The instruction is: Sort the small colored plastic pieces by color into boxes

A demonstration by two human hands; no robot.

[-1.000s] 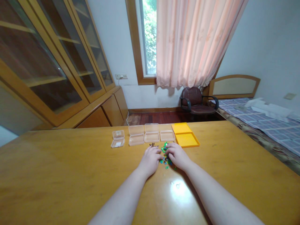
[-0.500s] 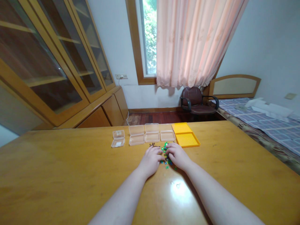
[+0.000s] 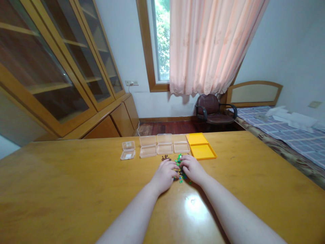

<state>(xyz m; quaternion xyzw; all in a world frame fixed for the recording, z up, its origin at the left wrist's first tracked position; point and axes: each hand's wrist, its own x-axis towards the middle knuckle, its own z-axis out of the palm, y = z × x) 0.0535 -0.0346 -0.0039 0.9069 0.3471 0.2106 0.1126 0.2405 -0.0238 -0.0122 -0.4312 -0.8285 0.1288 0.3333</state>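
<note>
A small pile of tiny green, blue, yellow and dark pieces (image 3: 178,163) lies on the table between my hands; they are too small to name. My left hand (image 3: 164,175) rests at the pile's left side, fingers apart, with its fingertips among the pieces. From the right, my right hand (image 3: 195,169) reaches over the pile's edge, its fingers loosely bent and partly apart. Nothing held shows in either hand, though the fingertips partly hide the pieces. Just beyond my left fingers sits a separate cluster of brown pieces (image 3: 166,158).
Three open clear plastic boxes (image 3: 165,153) stand in a row behind the pieces. To their left is a smaller clear box (image 3: 127,158), and to their right an open yellow box (image 3: 204,158). All stand on the wooden table (image 3: 76,189). Beyond it is an armchair (image 3: 212,106).
My left hand has shifted slightly right and its fingers have moved among the pieces, uncovering more of the brown cluster. My right hand stays nearly still.
</note>
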